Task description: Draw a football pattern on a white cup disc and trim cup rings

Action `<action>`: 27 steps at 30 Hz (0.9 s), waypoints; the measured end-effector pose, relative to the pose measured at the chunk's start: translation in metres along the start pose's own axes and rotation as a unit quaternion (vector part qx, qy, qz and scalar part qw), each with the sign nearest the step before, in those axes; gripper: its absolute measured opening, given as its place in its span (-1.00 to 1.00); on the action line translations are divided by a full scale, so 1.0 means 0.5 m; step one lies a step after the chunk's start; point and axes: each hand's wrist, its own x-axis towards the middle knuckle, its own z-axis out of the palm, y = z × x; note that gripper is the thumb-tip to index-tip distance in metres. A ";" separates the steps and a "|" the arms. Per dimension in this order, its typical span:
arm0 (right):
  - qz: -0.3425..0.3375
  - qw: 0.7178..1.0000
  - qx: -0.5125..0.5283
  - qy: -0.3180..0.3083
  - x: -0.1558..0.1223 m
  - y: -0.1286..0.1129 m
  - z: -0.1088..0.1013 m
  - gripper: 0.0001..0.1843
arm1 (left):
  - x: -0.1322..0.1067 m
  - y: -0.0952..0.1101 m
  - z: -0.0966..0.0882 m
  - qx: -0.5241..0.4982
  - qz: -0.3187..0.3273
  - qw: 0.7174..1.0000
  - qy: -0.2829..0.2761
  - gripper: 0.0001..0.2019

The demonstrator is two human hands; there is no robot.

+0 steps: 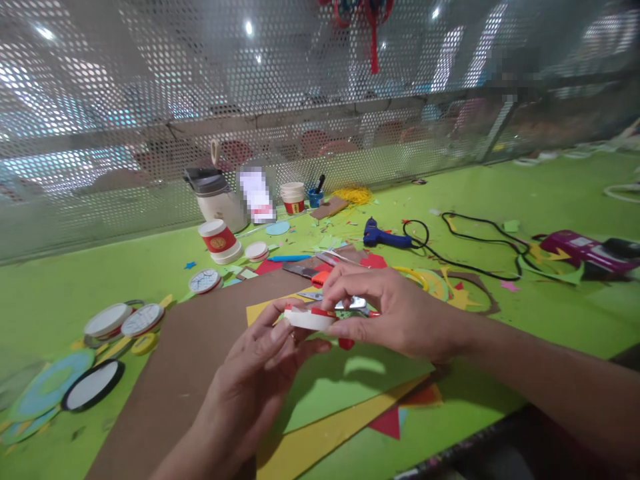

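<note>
Between my two hands is a small ring cut from a paper cup (309, 321), white on the near side with red along its top edge. My left hand (270, 360) pinches its left end between thumb and fingers. At the right end, the thumb and fingertips of my right hand (385, 310) close on the same ring. Below them lies a green paper sheet (345, 400) over a yellow sheet (310, 447) and brown cardboard (185, 353). Scissors (353, 303) lie just behind the ring, partly hidden by my right hand. A utility knife (300, 270) rests farther back.
A blue glue gun (385, 235) with a black cord lies right of centre. A red-and-white paper cup (220, 241), a kettle (215, 200) and a phone (257, 193) stand behind. Cut discs (107, 320) lie left; a purple device (590, 250) sits right. Perforated metal (300, 80) closes the back.
</note>
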 end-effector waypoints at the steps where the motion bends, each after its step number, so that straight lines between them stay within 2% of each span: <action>1: -0.004 1.000 -0.006 0.002 0.000 0.001 0.000 -0.93 | 0.000 -0.001 0.002 0.013 0.002 1.000 0.011 -0.74; 5: -0.020 1.000 -0.003 0.005 -0.001 0.001 0.004 -0.95 | 0.003 -0.006 0.003 0.062 0.009 0.998 0.022 -0.69; 9: -0.015 1.000 -0.011 -0.002 0.000 -0.001 -0.002 -0.93 | 0.005 -0.006 0.000 0.060 0.011 0.998 0.031 -0.69; 14: 0.039 0.995 -0.087 0.020 0.003 0.020 -0.027 -0.85 | 0.010 -0.006 -0.004 0.043 0.012 0.997 0.056 -0.65; 17: 0.090 0.966 -0.235 -0.065 -0.003 0.044 -0.029 -0.86 | 0.016 -0.008 -0.010 0.056 0.015 0.996 0.063 -0.60; 19: 0.085 0.935 -0.325 -0.112 -0.011 0.056 -0.022 -0.87 | 0.019 -0.010 -0.014 0.066 0.021 0.994 0.078 -0.57; 23: 0.032 0.894 -0.434 -0.105 -0.031 0.063 -0.016 -0.84 | 0.022 -0.013 -0.018 0.071 0.023 0.992 0.100 -0.52; 27: 0.075 0.863 -0.489 -0.107 -0.054 0.067 -0.035 -0.76 | 0.023 -0.019 -0.021 0.067 0.039 0.992 0.100 -0.54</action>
